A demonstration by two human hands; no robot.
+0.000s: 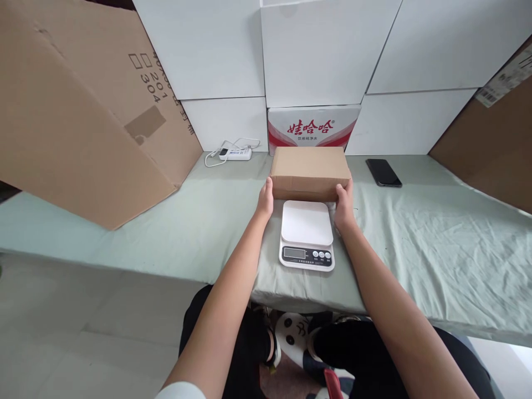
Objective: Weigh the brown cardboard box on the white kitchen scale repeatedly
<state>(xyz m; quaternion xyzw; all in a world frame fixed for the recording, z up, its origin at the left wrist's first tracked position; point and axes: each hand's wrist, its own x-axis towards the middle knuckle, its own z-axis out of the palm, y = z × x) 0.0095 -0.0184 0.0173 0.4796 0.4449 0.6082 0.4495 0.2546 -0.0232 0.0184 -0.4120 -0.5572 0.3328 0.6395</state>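
We hold a small, flat cardboard box point(310, 172) by its two short ends: our left hand point(265, 200) presses against its left end and our right hand point(344, 204) against its right end, fingers closed around the sides. The box is plain brown, rectangular and sealed, and it sits just behind a white kitchen scale point(306, 234) with a smooth square platform, a small display and round buttons. The scale rests on the desk point(436, 238), which is draped in a wrinkled pale green cloth. A glossy black phone point(383, 172) lies flat to the right, and a white power strip point(235, 152) with a cable lies at the back left.
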